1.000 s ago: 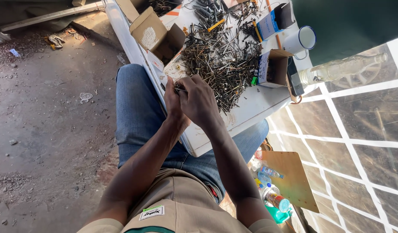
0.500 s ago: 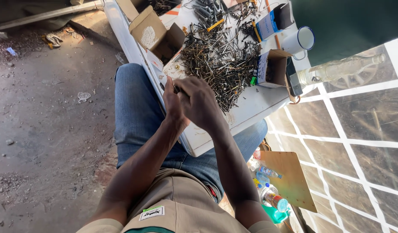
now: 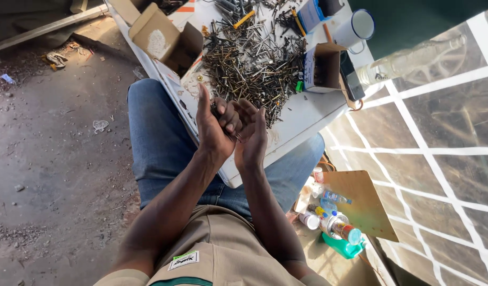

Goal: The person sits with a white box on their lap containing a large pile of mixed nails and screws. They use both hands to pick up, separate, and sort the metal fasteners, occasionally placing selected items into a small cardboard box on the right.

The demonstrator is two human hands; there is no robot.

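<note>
My left hand (image 3: 215, 130) is curled around a small bunch of dark nails (image 3: 216, 109), with its thumb pointing up. Against its fingers presses my right hand (image 3: 253, 135), seen from the back, so its palm is hidden. Both hands hover over the near edge of a white board (image 3: 307, 114) that rests across my lap. A large heap of loose nails and screws (image 3: 254, 69) lies on the board just beyond the hands.
An open cardboard box (image 3: 162, 37) sits at the board's far left and a smaller one (image 3: 323, 66) at its right, near a white enamel mug (image 3: 355, 29). Bottles and jars (image 3: 334, 222) and a wooden board (image 3: 360, 201) lie on the ground at right. Dirt floor at left.
My right hand has slid off the left, uncovering the left fingers and thumb. Both hands stay over the same spot on the board.
</note>
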